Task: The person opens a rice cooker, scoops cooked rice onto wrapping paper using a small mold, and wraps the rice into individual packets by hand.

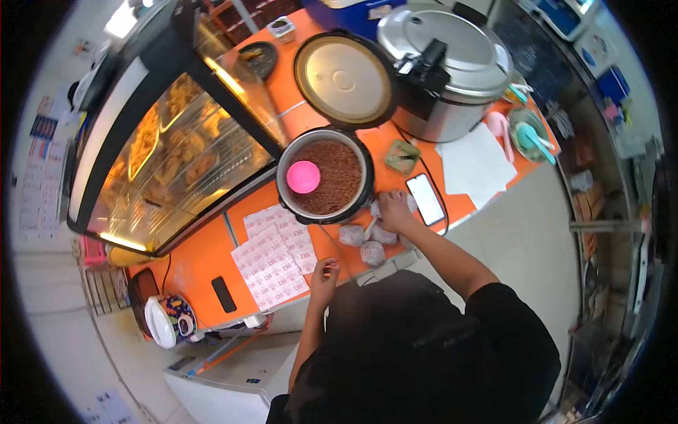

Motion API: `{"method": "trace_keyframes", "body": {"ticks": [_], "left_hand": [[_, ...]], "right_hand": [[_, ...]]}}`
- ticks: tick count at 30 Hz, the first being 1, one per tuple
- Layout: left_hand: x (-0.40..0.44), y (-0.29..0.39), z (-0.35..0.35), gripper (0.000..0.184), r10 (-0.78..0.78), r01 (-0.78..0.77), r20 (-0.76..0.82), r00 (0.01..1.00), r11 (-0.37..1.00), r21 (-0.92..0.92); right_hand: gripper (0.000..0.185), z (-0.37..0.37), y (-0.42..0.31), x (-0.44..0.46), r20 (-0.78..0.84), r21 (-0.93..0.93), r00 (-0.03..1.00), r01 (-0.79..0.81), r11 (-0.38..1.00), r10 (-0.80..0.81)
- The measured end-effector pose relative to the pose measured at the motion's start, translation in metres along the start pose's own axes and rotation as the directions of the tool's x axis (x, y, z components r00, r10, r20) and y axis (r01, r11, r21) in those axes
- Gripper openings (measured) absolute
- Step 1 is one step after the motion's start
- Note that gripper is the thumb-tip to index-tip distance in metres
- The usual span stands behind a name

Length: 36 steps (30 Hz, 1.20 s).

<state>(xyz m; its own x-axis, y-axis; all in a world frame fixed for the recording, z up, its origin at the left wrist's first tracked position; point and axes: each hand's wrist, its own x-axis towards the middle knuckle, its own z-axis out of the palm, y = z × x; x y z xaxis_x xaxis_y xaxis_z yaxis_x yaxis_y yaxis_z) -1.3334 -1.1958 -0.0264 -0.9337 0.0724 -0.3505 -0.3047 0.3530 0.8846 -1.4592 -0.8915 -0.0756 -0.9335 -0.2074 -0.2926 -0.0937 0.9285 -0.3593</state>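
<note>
My right hand [394,210] is closed over a small plastic-wrapped bundle beside the pot; the fingers partly hide it. Several more wrapped bundles [372,253] lie just below that hand, near the table's front edge. My left hand [325,277] is at the table edge, fingers curled in, with nothing visible in them. It is nearest to the printed wrapping papers [268,272], spread in overlapping sheets. In front of both hands stands an open rice cooker [284,191] full of reddish-brown rice [340,169]. A pink cup [304,177] sits on the rice, at its left side.
A lit glass display case [191,148] of fried food stands left. The cooker's raised lid [344,79] leans back beside a large steel cooker [452,56]. A white phone [425,199], white paper [474,166] and a green packet [402,157] lie right; a black phone [224,294] lies left.
</note>
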Motion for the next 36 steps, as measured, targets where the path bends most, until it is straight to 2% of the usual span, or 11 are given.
{"method": "trace_keyframes", "body": {"ticks": [6,9,13,15,17,20,24,27,31,34,36], "left_hand": [[-0.018,-0.004,-0.022,0.024,-0.058,0.055,-0.147,0.987,0.998,-0.026],[-0.031,-0.006,-0.037,0.026,-0.067,0.066,-0.213,0.975,0.998,-0.011],[-0.039,-0.016,-0.051,0.025,-0.100,0.083,-0.262,0.960,0.994,-0.076],[-0.041,-0.019,-0.056,0.024,-0.114,0.088,-0.259,0.959,0.990,-0.111],[-0.036,-0.030,-0.063,0.024,-0.073,0.040,-0.243,0.967,0.990,-0.136],[-0.026,-0.036,-0.082,0.023,-0.057,0.015,-0.218,0.974,0.982,-0.189],[-0.007,-0.030,-0.117,0.021,-0.027,-0.008,-0.183,0.983,0.982,-0.190],[0.012,-0.023,-0.133,0.019,0.006,-0.025,-0.143,0.990,0.991,-0.134],[0.052,-0.027,-0.132,0.025,0.166,-0.168,-0.035,0.986,0.982,-0.082],[0.078,-0.010,-0.124,0.044,0.224,-0.208,0.082,0.971,0.964,-0.168],[0.088,0.004,-0.112,0.063,0.273,-0.257,0.103,0.956,0.955,-0.152]], "right_hand": [[0.046,-0.047,-0.022,-0.020,-0.281,-0.187,0.959,-0.026,0.982,-0.028],[0.040,-0.127,-0.051,-0.019,0.051,-0.037,0.982,-0.180,0.983,0.182],[0.033,-0.206,-0.110,-0.002,-0.103,0.332,0.988,0.142,0.933,-0.114],[0.026,-0.195,-0.134,0.039,-0.261,0.318,0.927,0.346,0.883,-0.270],[0.019,-0.163,-0.152,0.095,-0.257,0.044,0.944,0.228,0.973,-0.209],[0.021,-0.121,-0.162,0.148,-0.177,-0.101,0.964,0.185,0.978,-0.200],[0.019,-0.120,-0.158,0.136,-0.256,0.017,0.870,0.440,0.898,-0.421],[0.024,-0.141,-0.155,0.120,0.093,0.215,0.813,0.547,0.809,-0.575],[0.028,-0.160,-0.158,0.113,0.279,0.235,0.861,0.368,0.900,-0.425],[0.040,-0.177,-0.152,0.107,-0.015,0.173,0.954,0.298,0.939,-0.300],[0.056,-0.172,-0.149,0.112,-0.208,-0.072,0.939,0.265,0.961,-0.275]]}}
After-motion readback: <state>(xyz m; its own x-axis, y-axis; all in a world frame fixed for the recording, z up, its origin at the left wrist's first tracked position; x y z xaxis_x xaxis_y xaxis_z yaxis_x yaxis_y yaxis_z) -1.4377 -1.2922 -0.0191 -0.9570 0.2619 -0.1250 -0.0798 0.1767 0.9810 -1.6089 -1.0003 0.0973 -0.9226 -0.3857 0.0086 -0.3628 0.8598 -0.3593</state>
